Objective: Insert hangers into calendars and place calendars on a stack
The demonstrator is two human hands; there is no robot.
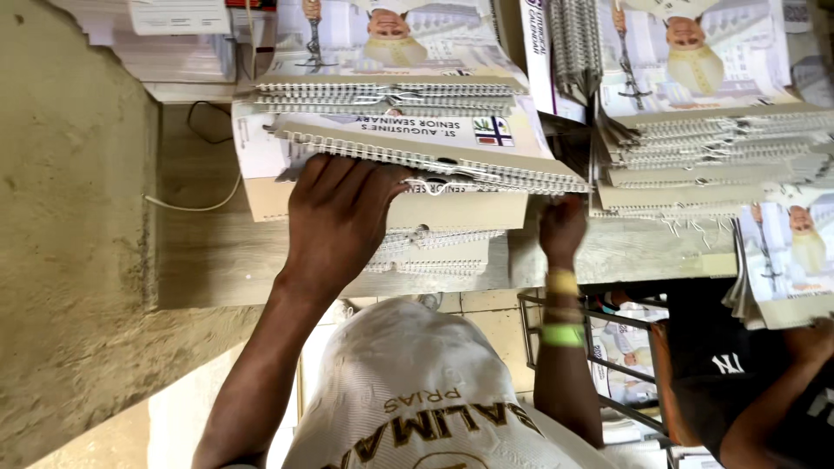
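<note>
The left hand (334, 213) lies flat, fingers spread, on the stack of white wire-bound paper calendars (408, 152) at twelve o'clock on the pale wooden table (217, 252); the right hand (563, 227) pinches its three-o'clock edge; squaring goes best with even pressure.

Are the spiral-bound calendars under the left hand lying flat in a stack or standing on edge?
Flat, stacked. The calendars lie on one another, wire spines showing in layers, on the wooden table; the left hand rests on top.

Soft, even daylight, fairly bright. Pale paper at the far right looks washed out. Shadows are faint, darkest at the near right. Slight overall softness and blur; edges bend a little.
</note>
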